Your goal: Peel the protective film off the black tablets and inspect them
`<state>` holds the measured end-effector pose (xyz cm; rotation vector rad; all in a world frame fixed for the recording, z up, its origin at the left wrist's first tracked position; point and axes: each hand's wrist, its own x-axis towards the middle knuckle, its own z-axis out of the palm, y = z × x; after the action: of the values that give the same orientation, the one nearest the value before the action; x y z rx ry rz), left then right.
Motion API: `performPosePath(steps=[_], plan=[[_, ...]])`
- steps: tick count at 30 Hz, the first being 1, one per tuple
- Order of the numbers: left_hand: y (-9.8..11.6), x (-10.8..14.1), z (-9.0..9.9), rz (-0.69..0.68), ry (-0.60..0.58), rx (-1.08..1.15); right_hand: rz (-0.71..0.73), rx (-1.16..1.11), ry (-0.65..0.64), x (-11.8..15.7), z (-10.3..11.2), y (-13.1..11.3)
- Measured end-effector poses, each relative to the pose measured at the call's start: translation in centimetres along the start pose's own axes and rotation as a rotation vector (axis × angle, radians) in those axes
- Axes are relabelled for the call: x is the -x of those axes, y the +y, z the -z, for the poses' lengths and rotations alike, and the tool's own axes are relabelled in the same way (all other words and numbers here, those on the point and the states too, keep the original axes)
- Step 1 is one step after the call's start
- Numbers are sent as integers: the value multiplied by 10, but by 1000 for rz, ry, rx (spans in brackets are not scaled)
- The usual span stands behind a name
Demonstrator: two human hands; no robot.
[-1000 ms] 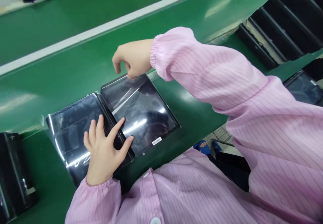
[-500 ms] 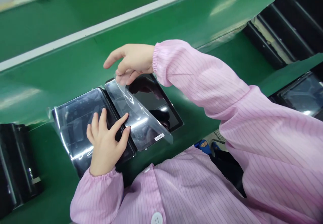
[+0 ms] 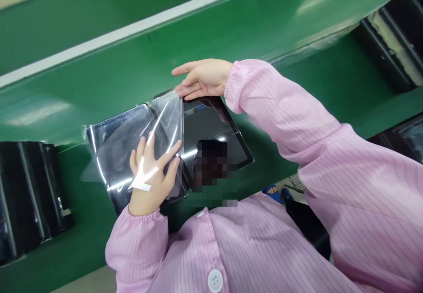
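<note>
A black tablet point(image 3: 211, 121) lies on the green belt, its glossy screen bare of film on the part I can see. A pixelated patch covers its lower middle. To its left lies a dark panel in shiny wrapping point(image 3: 115, 147), under my left hand point(image 3: 153, 174), whose spread fingers press on it. A clear film point(image 3: 168, 116) is folded leftward, over that panel and across the back of my left hand. My right hand point(image 3: 201, 79) lies flat with extended fingers at the tablet's top edge, touching the film's upper corner.
The green belt point(image 3: 280, 24) has a white strip point(image 3: 132, 33) along it. Black holders stand at the left point(image 3: 26, 196) and upper right point(image 3: 386, 50). Another dark tablet point(image 3: 411, 139) sits at the right edge. Feet in blue sandals point(image 3: 272, 191) show below, past the belt.
The clear film has lifted off the tablet and folded over to the left, covering my left hand. My right hand has moved right and flattened. The view has shifted.
</note>
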<state>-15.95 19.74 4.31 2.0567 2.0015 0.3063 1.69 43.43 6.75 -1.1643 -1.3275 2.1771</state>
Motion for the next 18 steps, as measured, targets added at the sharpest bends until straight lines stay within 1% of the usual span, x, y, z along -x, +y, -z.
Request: performPosePath(steps=[6, 11, 18], plan=[[-1, 1, -2, 0, 37, 0, 1, 19, 84, -4, -4, 2], [5, 2, -4, 48, 85, 30, 52, 85, 58, 1, -5, 4], [2, 0, 0, 23, 16, 24, 86, 69, 39, 3, -4, 5]])
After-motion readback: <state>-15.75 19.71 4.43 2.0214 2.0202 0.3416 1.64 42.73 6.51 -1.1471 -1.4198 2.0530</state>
